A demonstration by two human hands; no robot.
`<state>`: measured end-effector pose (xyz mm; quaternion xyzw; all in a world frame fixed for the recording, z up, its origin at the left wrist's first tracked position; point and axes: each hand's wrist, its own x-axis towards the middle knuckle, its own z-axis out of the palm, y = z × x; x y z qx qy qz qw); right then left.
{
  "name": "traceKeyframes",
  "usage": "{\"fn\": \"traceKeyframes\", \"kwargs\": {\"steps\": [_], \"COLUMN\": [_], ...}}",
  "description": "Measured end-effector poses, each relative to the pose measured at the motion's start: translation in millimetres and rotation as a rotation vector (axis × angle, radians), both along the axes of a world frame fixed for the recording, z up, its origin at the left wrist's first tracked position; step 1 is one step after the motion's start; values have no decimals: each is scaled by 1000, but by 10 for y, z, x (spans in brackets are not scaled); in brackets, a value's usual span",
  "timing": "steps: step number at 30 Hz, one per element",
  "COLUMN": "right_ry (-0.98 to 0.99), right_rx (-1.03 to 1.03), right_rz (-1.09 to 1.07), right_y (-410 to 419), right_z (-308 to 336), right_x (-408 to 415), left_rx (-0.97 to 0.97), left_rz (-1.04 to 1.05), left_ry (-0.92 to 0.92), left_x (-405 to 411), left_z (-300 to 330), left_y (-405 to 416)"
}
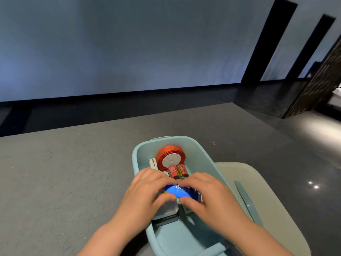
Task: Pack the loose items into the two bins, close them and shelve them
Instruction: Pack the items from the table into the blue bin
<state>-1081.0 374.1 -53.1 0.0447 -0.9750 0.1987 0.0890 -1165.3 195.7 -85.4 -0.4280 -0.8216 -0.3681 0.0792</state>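
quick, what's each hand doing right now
Left hand: grips the blue packet in the teal bin.
Right hand: grips the same packet.

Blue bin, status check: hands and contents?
Both hands, left hand and right hand, grip blue packet inside blue bin. Ribbon spool, batteries already in. Nothing blocking.

I'm at a grey speckled table [73, 172] that runs out to a dark glossy floor [258, 100]. Beyond it stands a pale blue-grey wall [129, 43] with a black skirting strip along its foot. Two tall black panels [271, 39] lean against it at my right, beside a dark lattice screen [321, 84].
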Motion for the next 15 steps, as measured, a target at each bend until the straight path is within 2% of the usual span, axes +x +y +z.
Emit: {"fn": "traceKeyframes", "kwargs": {"steps": [4, 8, 12, 15], "right_ry": [-100, -177, -209, -337], "right_rx": [-63, -232, -156, -70], "right_rz": [-78, -311, -496, -506], "right_y": [-10, 72, 195, 154], "right_z": [-25, -30, -55, -162], "right_x": [2, -111, -361, -559], "left_rx": [-35, 90, 185, 279], "left_rz": [-49, 95, 441, 454], "left_ry": [25, -43, -230, -360], "left_x": [-24, -12, 59, 109], "left_z": [-9, -78, -259, -354], "left_y": [14, -4, -64, -85]}}
